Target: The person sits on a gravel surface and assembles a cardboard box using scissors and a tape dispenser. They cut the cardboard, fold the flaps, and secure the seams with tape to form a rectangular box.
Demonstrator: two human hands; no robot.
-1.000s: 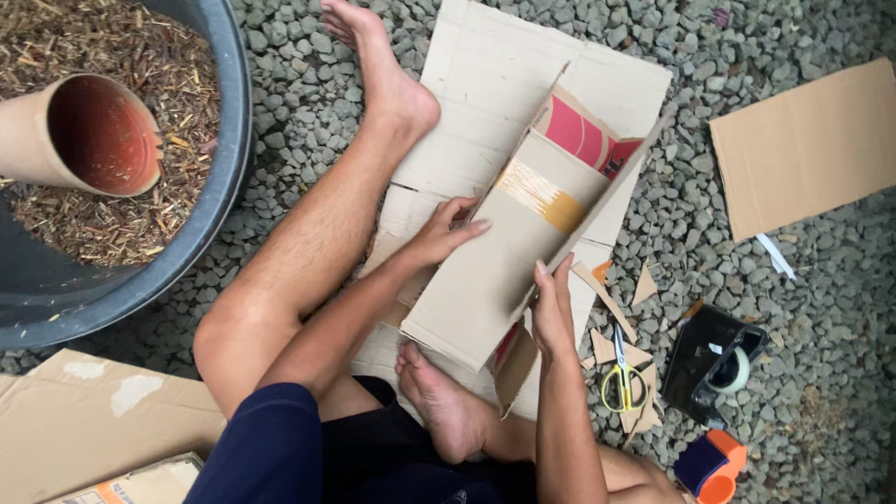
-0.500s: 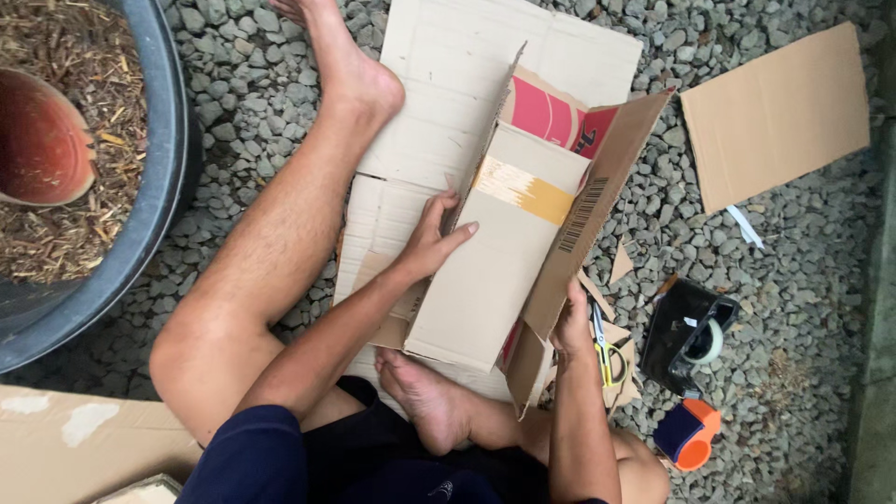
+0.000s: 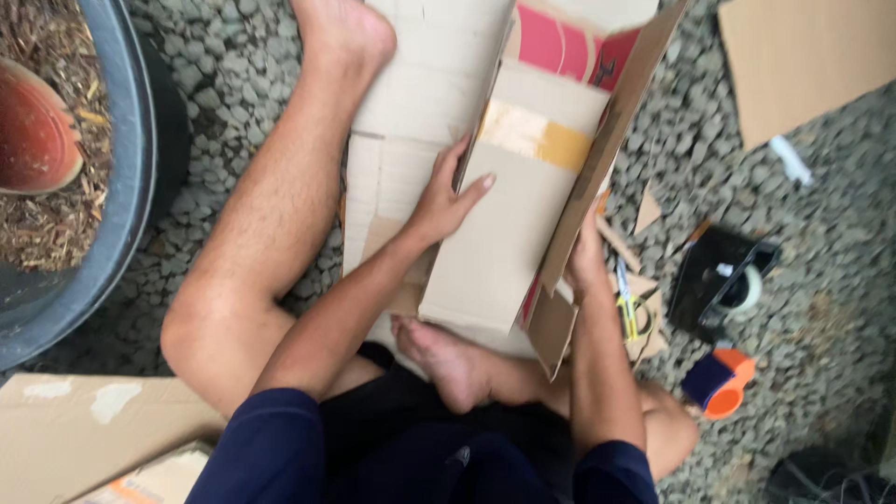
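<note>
I sit on gravel with a brown cardboard box folded in front of me, a strip of tan tape across it and a pink inner face at its top. My left hand lies flat on the box's left edge, fingers spread over the panel. My right hand grips the right flap from behind, partly hidden by the cardboard. A flat cardboard sheet lies under the box, beside my outstretched left leg.
A large dark tub of dry mulch with a terracotta pot stands at the left. Right of me lie yellow-handled scissors, a black tape dispenser, an orange and blue tape roll and cardboard scraps. More cardboard lies at the top right and bottom left.
The box has been folded more upright and its right flap raised. My right hand slid down behind the flap. The view has moved closer and shifted left.
</note>
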